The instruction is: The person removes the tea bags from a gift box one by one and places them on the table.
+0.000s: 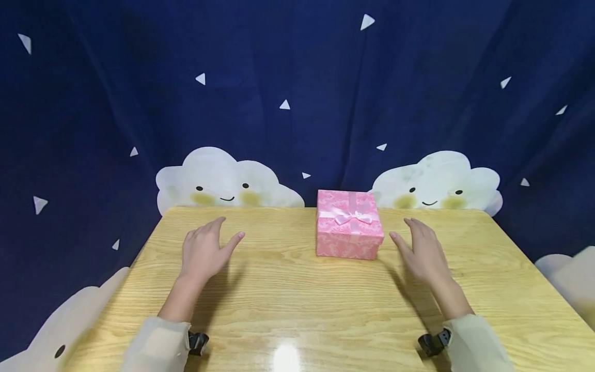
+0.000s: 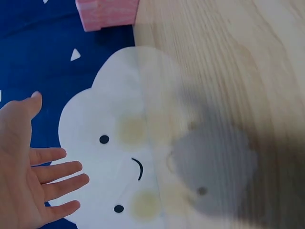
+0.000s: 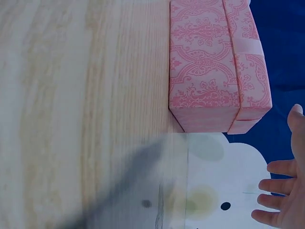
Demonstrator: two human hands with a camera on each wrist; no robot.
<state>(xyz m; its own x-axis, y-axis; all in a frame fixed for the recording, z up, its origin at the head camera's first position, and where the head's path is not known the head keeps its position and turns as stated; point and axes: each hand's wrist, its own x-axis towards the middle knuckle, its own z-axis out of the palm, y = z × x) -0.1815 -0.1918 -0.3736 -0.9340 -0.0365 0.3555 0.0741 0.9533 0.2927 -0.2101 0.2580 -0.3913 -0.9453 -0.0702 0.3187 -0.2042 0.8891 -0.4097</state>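
Observation:
A pink patterned gift box (image 1: 348, 247) with its lid on stands near the back edge of the table, right of the middle. A pale ribbon with a bow (image 1: 353, 217) crosses the lid. My right hand (image 1: 425, 253) is just right of the box, fingers extended and thumb toward it, apart from it; the right wrist view shows the box's patterned side (image 3: 202, 57) beside the fingers. Farther off on the left, my left hand (image 1: 204, 250) hovers over the table with thumb and fingers spread, holding nothing. In the left wrist view its fingers (image 2: 59, 174) are straight and separated.
The wooden table (image 1: 279, 294) has a glossy surface reflecting a light near the front. Behind it hangs a dark blue curtain (image 1: 260, 62) with white triangles and smiling clouds. Dark wrist devices (image 1: 434, 343) sit at both sleeve cuffs.

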